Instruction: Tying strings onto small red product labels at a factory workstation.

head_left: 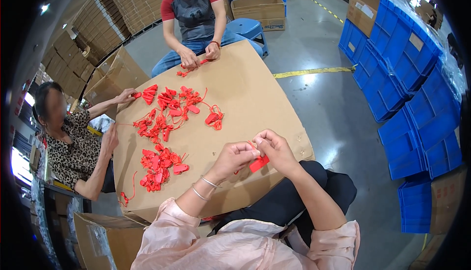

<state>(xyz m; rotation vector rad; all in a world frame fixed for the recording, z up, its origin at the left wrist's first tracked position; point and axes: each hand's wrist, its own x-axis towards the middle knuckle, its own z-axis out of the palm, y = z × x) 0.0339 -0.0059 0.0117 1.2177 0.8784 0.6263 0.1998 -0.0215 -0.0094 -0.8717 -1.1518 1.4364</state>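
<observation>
Over the near right part of the cardboard tabletop (245, 98), my left hand (234, 158) and my right hand (275, 151) meet around a red tag with a cord (259, 164). Both hands are closed, thumbs and fingers pinching the thin red cord between them; the flat red piece hangs below. A pile of red corded tags (158, 168) lies to the left of my left hand. Farther back is a larger pile of the same (169, 110), and a single tangled bunch (214, 118) rests apart from it.
Across the table a person (196, 14) handles red cord; at the left another person (73, 142) pulls a red strand. Blue crates (392, 49) stack along the right. Cardboard boxes (110, 76) stand at the left, with a blue stool (248, 28) behind the table.
</observation>
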